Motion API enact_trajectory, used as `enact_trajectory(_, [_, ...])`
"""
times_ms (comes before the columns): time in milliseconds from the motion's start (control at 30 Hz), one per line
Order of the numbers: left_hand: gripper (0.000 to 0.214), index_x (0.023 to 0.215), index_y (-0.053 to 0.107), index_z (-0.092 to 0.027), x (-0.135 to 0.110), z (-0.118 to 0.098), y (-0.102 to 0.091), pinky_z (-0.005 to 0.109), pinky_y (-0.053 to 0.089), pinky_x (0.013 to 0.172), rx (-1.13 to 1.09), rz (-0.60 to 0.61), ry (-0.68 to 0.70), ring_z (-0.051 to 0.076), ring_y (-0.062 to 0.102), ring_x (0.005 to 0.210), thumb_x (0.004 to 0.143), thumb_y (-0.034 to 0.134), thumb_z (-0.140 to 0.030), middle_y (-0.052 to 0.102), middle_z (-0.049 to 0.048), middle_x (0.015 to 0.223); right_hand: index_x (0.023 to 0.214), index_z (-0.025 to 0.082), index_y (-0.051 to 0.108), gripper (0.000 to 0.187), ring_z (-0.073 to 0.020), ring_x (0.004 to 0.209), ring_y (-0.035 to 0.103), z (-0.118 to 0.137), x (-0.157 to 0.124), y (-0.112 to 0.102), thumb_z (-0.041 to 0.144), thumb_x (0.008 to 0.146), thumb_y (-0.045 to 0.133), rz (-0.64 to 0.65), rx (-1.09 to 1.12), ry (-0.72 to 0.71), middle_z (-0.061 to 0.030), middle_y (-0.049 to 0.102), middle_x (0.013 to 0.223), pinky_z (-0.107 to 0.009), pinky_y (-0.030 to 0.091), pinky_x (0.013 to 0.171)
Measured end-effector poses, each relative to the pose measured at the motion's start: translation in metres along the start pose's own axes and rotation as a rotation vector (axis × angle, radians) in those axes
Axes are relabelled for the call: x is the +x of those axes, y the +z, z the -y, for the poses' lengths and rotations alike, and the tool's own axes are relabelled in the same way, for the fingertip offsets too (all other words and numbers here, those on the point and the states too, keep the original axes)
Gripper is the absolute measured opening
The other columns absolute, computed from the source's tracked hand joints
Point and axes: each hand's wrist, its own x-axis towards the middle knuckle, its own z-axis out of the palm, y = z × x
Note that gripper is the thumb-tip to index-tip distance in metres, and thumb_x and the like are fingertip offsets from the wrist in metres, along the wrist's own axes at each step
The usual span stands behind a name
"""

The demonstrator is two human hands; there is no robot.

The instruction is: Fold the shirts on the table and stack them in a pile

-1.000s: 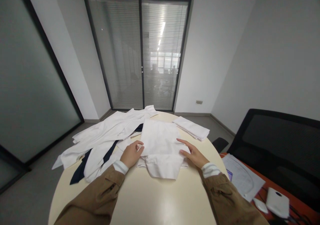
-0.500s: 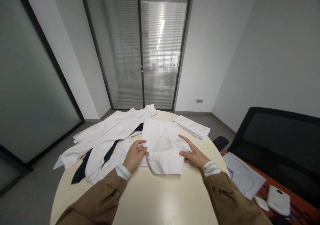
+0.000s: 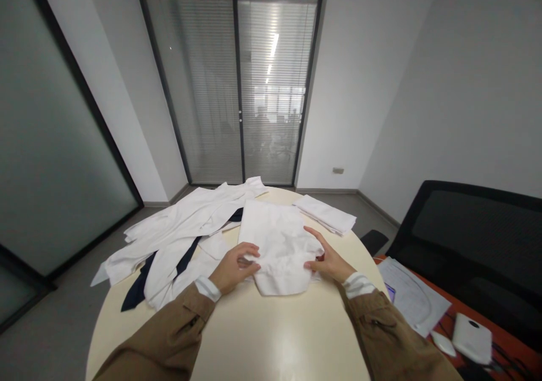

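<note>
A partly folded white garment [image 3: 275, 231] lies on the round cream table [image 3: 279, 336] in front of me, its near end bunched up. My left hand [image 3: 237, 265] grips the left edge of that garment between thumb and fingers. On the opposite edge, my right hand [image 3: 327, 258] holds a raised bit of the cloth, with its index finger stretched over the top. Just behind lies a folded white cloth [image 3: 325, 214]. A loose heap of white garments [image 3: 186, 217] spreads over the left side, with dark navy fabric [image 3: 141, 282] showing among it.
At the right stands a black mesh chair [image 3: 470, 245]. Beside it, a red surface [image 3: 455, 307] carries a grey sheet-like item [image 3: 412, 293], a white mouse [image 3: 442, 344], a white device [image 3: 472, 338] and cables. Glass doors with blinds [image 3: 237, 87] close off the back.
My left hand has shifted right along the garment's near end, and the cloth between the hands has gathered more. My right hand has barely moved.
</note>
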Motion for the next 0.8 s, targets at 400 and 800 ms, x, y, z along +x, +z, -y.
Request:
enact_trajectory(400, [0.031, 0.116, 0.064, -0.022, 0.008, -0.004, 0.015, 0.027, 0.061, 0.071, 0.289, -0.324, 0.138, 0.022, 0.06, 0.11, 0.086, 0.06, -0.019, 0.056, 0.0085, 0.121, 0.117, 0.022, 0.052, 0.071, -0.0126, 0.067, 0.055, -0.009, 0.012, 0.003, 0.042, 0.06, 0.088, -0.195, 0.004, -0.109, 0.0035, 0.055, 0.079, -0.025, 0.046, 0.062])
enact_trajectory(800, [0.023, 0.1, 0.064, -0.022, 0.013, -0.005, 0.011, 0.029, 0.056, 0.086, 0.369, -0.368, 0.208, 0.02, 0.061, 0.111, 0.084, 0.052, -0.01, 0.063, 0.0066, 0.119, 0.107, 0.021, 0.056, 0.053, -0.0147, 0.06, 0.054, -0.008, 0.022, 0.01, 0.049, 0.068, 0.079, -0.44, -0.074, -0.183, -0.0025, 0.063, 0.083, -0.03, 0.048, 0.058])
